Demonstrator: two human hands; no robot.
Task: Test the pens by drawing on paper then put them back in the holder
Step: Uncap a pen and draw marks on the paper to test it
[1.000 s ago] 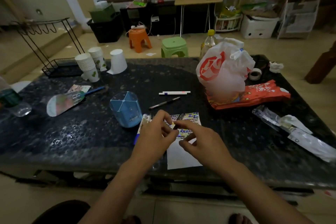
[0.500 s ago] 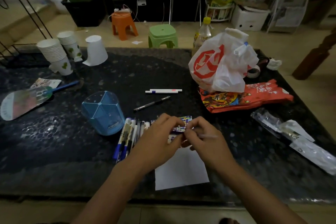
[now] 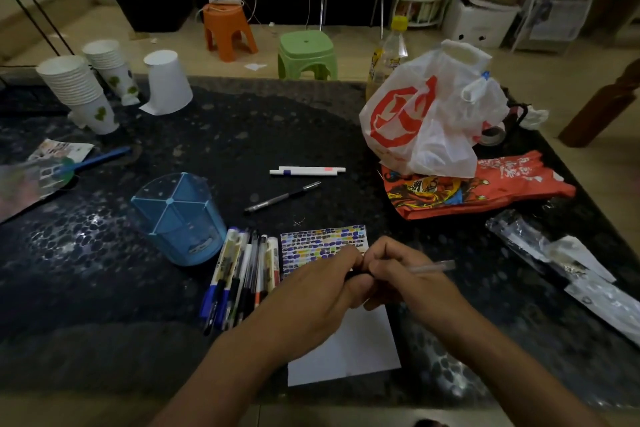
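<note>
Both hands meet over the white paper [image 3: 353, 354], whose upper part is filled with rows of coloured marks. My right hand [image 3: 405, 284] grips a clear-barrelled pen [image 3: 433, 267] that points right. My left hand [image 3: 322, 291] pinches the dark end of that pen, likely its cap, beside the right fingers. A row of several pens [image 3: 242, 274] lies left of the paper. The blue divided pen holder [image 3: 176, 218] stands empty further left. Two white pens [image 3: 306, 170] and a black pen [image 3: 282, 197] lie beyond the paper.
The dark stone table [image 3: 104, 270] carries stacked paper cups [image 3: 79, 90] at far left, a white plastic bag [image 3: 433, 114] and a red packet [image 3: 478, 187] at right, clear wrappers [image 3: 568, 267] at the right edge, and a hand fan [image 3: 31, 177] at left.
The view tilted down and nearer to the table. My hands came together over the paper, and the right hand now holds the clear pen while the left pinches its dark end.
</note>
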